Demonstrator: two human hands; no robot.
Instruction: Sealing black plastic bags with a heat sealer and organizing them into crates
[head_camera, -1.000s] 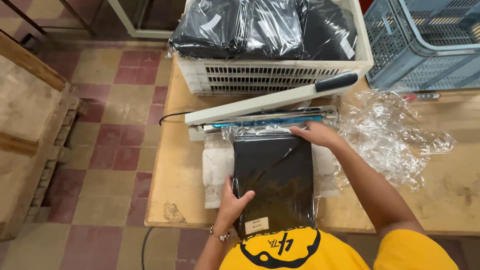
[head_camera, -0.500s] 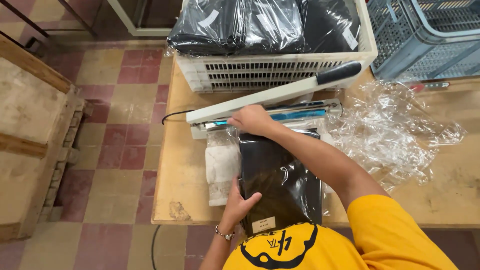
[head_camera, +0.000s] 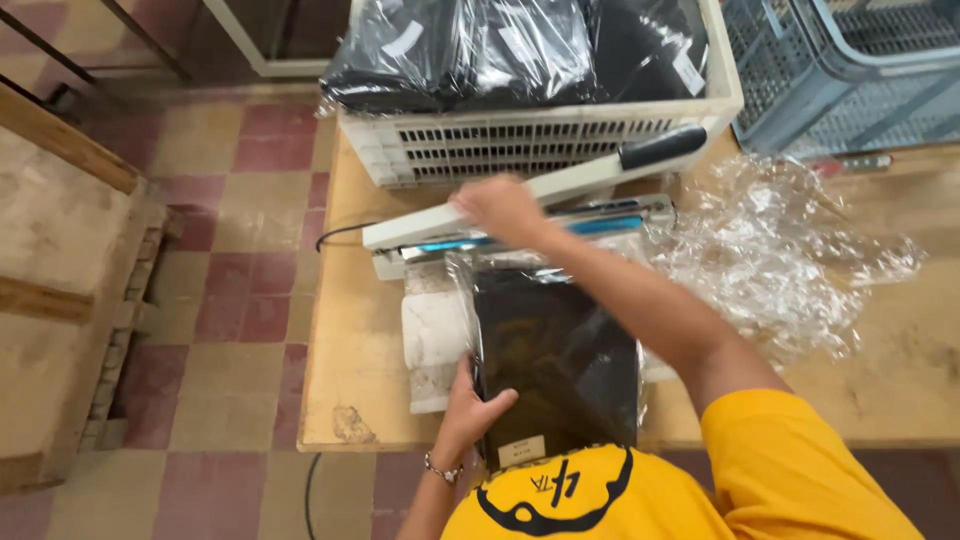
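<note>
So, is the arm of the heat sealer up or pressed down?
Up: the sealer arm slants above its base, with a gap at the black handle end.

The right hand (head_camera: 503, 207) is motion-blurred over the sealer arm (head_camera: 520, 195), so its grip cannot be told; the forearm hides part of the sealer bar. The white crate (head_camera: 560, 140) and blue crate (head_camera: 850, 70) are cut off at the far edge
</note>
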